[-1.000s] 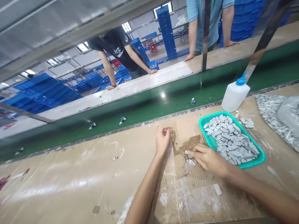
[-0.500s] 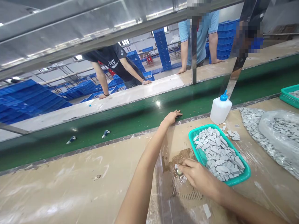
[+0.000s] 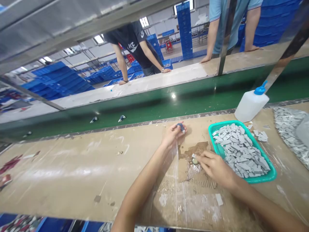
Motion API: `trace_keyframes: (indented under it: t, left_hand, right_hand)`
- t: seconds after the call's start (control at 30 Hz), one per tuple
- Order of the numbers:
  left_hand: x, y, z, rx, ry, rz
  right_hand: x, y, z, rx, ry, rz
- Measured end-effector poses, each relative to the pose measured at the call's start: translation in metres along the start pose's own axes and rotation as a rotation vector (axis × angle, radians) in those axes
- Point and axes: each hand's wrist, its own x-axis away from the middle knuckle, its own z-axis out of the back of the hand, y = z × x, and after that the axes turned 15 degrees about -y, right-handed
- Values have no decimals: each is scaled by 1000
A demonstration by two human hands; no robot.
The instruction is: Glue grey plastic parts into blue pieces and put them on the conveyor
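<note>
Between the fingertips of my left hand (image 3: 172, 136) is a small dark-blue piece with a whitish end (image 3: 180, 127), just above the cardboard-covered table. My right hand (image 3: 216, 166) pinches a small light-grey flat chip (image 3: 194, 156) over a small round greenish object (image 3: 195, 162). That object sits on a wet, torn brown patch of cardboard (image 3: 200, 149). Right of this hand stands a green plastic basket (image 3: 272, 176) heaped with similar grey chips (image 3: 243, 151). One pale chip (image 3: 219, 199) lies on the table below my right hand.
A white bottle with a blue nozzle (image 3: 251, 105) stands behind the basket. A bag of grey chips (image 3: 287, 129) lies at right. Small blue-and-white pieces (image 3: 122, 118) rest on the green belt (image 3: 154, 106). Two people lean on the far ledge (image 3: 178, 77). Metal posts (image 3: 224, 48) rise beyond.
My left hand has drawn back from the green belt toward me and now holds the dark-blue piece. My right hand keeps its chip at the round object. The view has shifted left.
</note>
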Motion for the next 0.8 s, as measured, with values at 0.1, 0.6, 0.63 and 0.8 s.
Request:
trace_keyframes:
  t: [0.1, 0.6, 0.63, 0.8]
  left_hand:
    - [49, -3, -12, 246, -66, 125]
    - [106, -20, -61, 145, -188, 85]
    - [106, -18, -61, 141, -193, 75]
    - [109, -10, -63, 130, -201, 46]
  right_hand:
    - [0, -5, 6, -66, 75, 17]
    - [5, -18, 28, -131, 222, 207]
    - [5, -18, 28, -130, 212, 218]
    - [4, -17, 27, -119, 205, 232]
